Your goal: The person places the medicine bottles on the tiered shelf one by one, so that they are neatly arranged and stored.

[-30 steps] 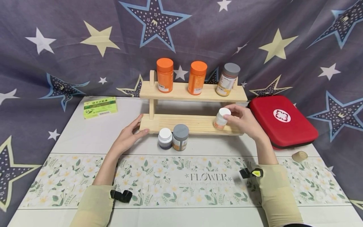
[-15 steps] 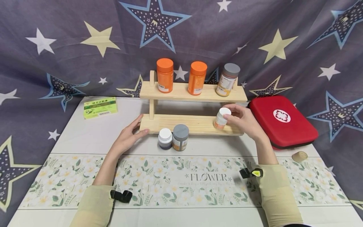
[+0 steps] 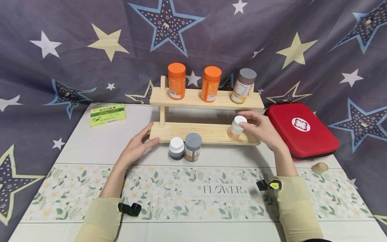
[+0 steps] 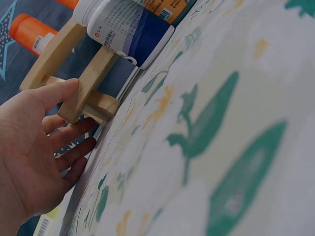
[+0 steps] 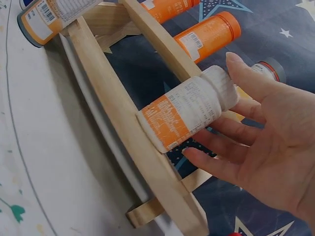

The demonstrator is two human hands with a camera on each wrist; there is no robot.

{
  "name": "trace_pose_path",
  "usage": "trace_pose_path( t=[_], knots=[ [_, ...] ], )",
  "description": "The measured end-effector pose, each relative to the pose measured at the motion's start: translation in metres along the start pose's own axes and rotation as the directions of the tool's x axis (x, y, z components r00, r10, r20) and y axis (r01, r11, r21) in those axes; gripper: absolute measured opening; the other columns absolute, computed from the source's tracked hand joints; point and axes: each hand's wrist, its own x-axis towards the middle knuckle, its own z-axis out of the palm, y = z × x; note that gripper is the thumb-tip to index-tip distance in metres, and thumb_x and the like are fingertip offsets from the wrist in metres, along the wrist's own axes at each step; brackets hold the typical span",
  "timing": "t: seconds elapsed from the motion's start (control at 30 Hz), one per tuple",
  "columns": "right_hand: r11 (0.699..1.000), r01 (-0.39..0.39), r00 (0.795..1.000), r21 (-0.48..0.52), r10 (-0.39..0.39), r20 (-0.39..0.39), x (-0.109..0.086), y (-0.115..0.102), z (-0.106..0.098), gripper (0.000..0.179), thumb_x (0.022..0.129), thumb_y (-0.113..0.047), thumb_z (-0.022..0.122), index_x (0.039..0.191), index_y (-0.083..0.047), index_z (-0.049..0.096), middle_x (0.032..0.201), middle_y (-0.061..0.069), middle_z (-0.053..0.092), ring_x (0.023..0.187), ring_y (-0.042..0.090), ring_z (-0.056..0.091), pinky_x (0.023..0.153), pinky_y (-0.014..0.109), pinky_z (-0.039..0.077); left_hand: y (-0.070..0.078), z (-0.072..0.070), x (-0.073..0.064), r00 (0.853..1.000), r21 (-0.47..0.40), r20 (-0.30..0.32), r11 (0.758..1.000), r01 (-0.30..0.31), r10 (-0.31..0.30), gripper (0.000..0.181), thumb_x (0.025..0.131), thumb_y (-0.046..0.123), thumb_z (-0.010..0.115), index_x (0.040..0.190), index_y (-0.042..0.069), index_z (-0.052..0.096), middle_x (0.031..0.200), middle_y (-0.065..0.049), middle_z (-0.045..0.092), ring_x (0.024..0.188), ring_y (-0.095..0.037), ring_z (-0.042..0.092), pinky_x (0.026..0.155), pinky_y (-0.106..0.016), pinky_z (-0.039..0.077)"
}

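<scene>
Bottle (image 3: 235, 129) upright on the lower shelf (image 3: 205, 130), its cap in the right hand (image 3: 262, 128)

Head view: the bottle stands right of the frame's centre, base on the shelf. The right hand is nearer, coming from the right, thumb and fingers pinching about the cap. The left hand (image 3: 136, 146), left of centre, grips the shelf's end, well apart from the bottle.

Left wrist view: at left, the thumb lies on the shelf's end; the bottle is not visible.

Right wrist view: the bottle's long axis slants across the centre, base lower left, cap upper right toward the palm; how firmly the fingers hold is unclear.
</scene>
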Motion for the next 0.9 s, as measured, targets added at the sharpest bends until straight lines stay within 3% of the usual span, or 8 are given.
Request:
trace_pose_path(
  t=[0.23, 0.33, 0.47, 0.7, 0.9],
  knots=[
    [0.996, 0.083, 0.993, 0.016, -0.082, -0.091, -0.003, -0.011, -0.007, 0.036, 0.096, -0.015, 0.073, 0.129, -0.002, 0.068, 0.121, 0.008, 0.072, 0.103, 0.003, 0.068, 0.089, 0.013, 0.055, -0.001, 0.003, 0.001, 1.0, 0.003, 0.005, 1.0, 0.008, -0.008, 0.093, 0.096, 0.06, 0.063, 0.167, 0.027, 0.012, 0.163, -0.016, 0.042, 0.156, -0.041, 0.03, 0.129, -0.063, 0.018],
    [0.991, 0.131, 0.982, 0.028, -0.126, -0.139, 0.0, -0.021, -0.009, 0.032, 0.096, -0.013, 0.073, 0.125, -0.001, 0.069, 0.116, 0.007, 0.073, 0.102, 0.003, 0.068, 0.091, 0.012, 0.055, -0.001, 0.001, 0.001, 1.0, 0.012, 0.001, 1.0, 0.01, -0.01, 0.093, 0.096, 0.06, 0.063, 0.167, 0.027, 0.012, 0.164, -0.016, 0.041, 0.156, -0.041, 0.03, 0.129, -0.064, 0.017],
    [0.979, 0.19, 0.962, 0.077, -0.17, -0.214, 0.003, -0.035, -0.007, 0.028, 0.095, -0.008, 0.073, 0.121, 0.001, 0.07, 0.108, -0.003, 0.074, 0.097, 0.004, 0.07, 0.09, 0.013, 0.056, -0.001, -0.001, 0.001, 1.0, 0.01, 0.005, 1.0, 0.004, -0.004, 0.093, 0.097, 0.06, 0.063, 0.167, 0.027, 0.012, 0.164, -0.016, 0.042, 0.156, -0.041, 0.03, 0.129, -0.063, 0.018],
    [0.923, 0.311, 0.925, 0.225, -0.24, -0.296, 0.006, -0.064, 0.011, 0.024, 0.093, -0.001, 0.073, 0.116, 0.006, 0.071, 0.107, -0.003, 0.076, 0.098, 0.007, 0.073, 0.087, 0.017, 0.058, -0.001, -0.001, 0.001, 1.0, 0.009, 0.004, 1.0, 0.006, -0.006, 0.093, 0.097, 0.059, 0.063, 0.167, 0.026, 0.012, 0.163, -0.016, 0.042, 0.156, -0.041, 0.03, 0.129, -0.063, 0.018],
    [0.888, 0.365, 0.911, 0.278, -0.28, -0.301, 0.009, -0.076, 0.032, 0.024, 0.091, 0.003, 0.073, 0.114, 0.009, 0.07, 0.104, -0.003, 0.077, 0.095, 0.009, 0.073, 0.086, 0.02, 0.06, 0.0, -0.001, 0.001, 1.0, 0.013, 0.006, 1.0, 0.006, -0.006, 0.092, 0.097, 0.058, 0.062, 0.167, 0.026, 0.012, 0.163, -0.017, 0.042, 0.156, -0.042, 0.03, 0.129, -0.063, 0.018]
  ],
)
